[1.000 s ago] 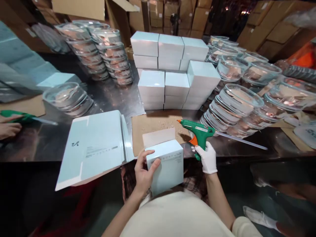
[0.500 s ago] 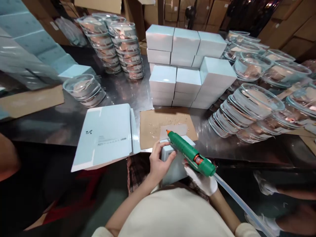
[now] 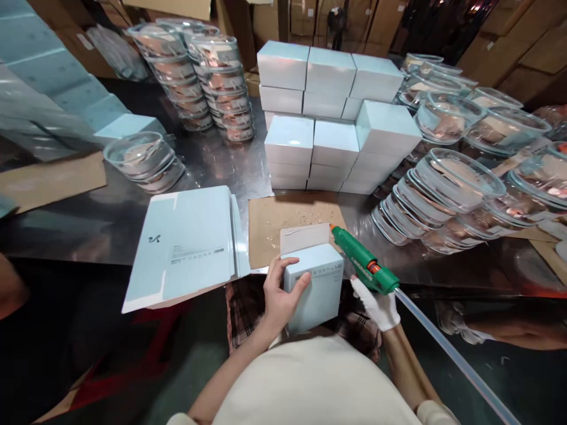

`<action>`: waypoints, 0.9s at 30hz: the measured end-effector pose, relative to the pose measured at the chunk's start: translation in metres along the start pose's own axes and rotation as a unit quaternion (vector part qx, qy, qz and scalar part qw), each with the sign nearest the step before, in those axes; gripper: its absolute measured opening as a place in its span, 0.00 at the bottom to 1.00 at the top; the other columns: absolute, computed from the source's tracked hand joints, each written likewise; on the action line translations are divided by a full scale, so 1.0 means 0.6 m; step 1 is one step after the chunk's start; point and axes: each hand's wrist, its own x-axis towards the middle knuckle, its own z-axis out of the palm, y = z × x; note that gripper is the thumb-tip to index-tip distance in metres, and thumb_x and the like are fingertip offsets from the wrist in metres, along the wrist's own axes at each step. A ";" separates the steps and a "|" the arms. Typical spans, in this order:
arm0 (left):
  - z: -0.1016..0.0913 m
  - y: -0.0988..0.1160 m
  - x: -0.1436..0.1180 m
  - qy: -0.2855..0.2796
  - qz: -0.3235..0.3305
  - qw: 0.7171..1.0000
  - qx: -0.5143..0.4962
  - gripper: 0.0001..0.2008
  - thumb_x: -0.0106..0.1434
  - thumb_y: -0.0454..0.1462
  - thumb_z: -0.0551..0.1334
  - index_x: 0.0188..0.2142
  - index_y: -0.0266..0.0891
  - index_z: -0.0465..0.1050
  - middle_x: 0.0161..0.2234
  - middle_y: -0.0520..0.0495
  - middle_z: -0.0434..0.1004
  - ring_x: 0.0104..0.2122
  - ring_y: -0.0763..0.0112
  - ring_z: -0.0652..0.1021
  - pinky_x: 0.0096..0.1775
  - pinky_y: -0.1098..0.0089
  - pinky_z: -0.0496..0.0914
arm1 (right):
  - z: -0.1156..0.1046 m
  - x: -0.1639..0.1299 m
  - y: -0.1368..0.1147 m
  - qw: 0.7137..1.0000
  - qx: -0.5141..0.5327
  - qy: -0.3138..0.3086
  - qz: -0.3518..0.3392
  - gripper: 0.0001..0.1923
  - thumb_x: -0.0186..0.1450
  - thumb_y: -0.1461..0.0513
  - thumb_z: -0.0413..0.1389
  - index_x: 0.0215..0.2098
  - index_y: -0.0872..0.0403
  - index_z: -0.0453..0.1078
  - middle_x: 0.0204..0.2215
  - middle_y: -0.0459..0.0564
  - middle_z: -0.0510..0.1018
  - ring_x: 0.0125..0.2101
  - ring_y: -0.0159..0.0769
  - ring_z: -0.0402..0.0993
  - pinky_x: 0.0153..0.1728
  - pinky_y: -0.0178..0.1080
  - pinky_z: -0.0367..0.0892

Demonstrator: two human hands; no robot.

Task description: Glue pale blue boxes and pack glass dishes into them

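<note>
The bare left hand (image 3: 280, 302) clasps the light-blue box (image 3: 318, 295) at the table's (image 3: 217, 171) edge, presumably to steady its open flap (image 3: 305, 238) over the cardboard sheet (image 3: 264, 230), while the separate, gloved right hand (image 3: 378, 307) grips a glue gun (image 3: 362, 255), nozzle (image 3: 332, 227) near the flap's corner.

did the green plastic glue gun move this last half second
Yes: the green plastic glue gun moved right, its tip nearer the brown cardboard sheet's right edge.

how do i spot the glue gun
Find the metal table, then the cardboard sheet at its near edge. Right of that, the white-gloved right hand holds the glue gun, green and orange-tipped with a translucent stick behind, unlike the pale blue box beside it.
</note>
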 end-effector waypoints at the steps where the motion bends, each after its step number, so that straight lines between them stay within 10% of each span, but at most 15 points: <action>1: -0.002 -0.001 0.001 0.003 -0.006 1.000 -0.002 0.16 0.63 0.49 0.71 0.45 0.44 0.79 0.43 0.47 0.77 0.43 0.62 0.78 0.48 0.64 0.73 | -0.001 0.010 0.003 0.999 0.007 0.013 0.032 0.22 0.53 0.44 0.71 0.26 0.51 0.71 0.19 0.48 0.77 0.19 0.38 0.70 0.20 0.41 0.67; 9: -0.017 0.002 0.002 0.008 -0.012 1.000 -0.026 0.18 0.61 0.52 0.72 0.44 0.43 0.79 0.44 0.46 0.76 0.44 0.62 0.78 0.43 0.67 0.72 | 0.038 0.130 -0.002 0.989 0.002 -0.021 0.146 0.28 0.60 0.37 0.57 0.28 0.53 0.76 0.22 0.55 0.81 0.23 0.44 0.77 0.25 0.43 0.71; 15: -0.025 0.002 0.006 -0.024 -0.025 0.997 -0.063 0.21 0.60 0.57 0.71 0.41 0.44 0.78 0.44 0.45 0.78 0.48 0.58 0.79 0.50 0.62 0.73 | -0.003 0.126 -0.037 0.996 -0.049 0.036 0.064 0.17 0.54 0.47 0.70 0.29 0.52 0.80 0.35 0.55 0.86 0.42 0.47 0.82 0.42 0.41 0.74; 22: -0.010 -0.009 0.014 -0.045 -0.063 0.988 -0.135 0.28 0.57 0.59 0.72 0.47 0.45 0.72 0.53 0.40 0.78 0.51 0.53 0.81 0.48 0.60 0.75 | 0.052 0.109 -0.073 0.970 0.120 -0.212 -0.028 0.31 0.55 0.40 0.70 0.44 0.55 0.82 0.45 0.55 0.86 0.43 0.46 0.82 0.48 0.46 0.76; 27: -0.017 -0.016 0.031 -0.033 -0.063 0.974 -0.215 0.33 0.57 0.57 0.73 0.56 0.49 0.66 0.49 0.43 0.79 0.46 0.59 0.81 0.48 0.60 0.75 | 0.018 0.112 -0.079 0.883 0.022 -0.385 -0.268 0.32 0.65 0.36 0.61 0.51 0.52 0.80 0.53 0.59 0.80 0.53 0.46 0.78 0.55 0.49 0.74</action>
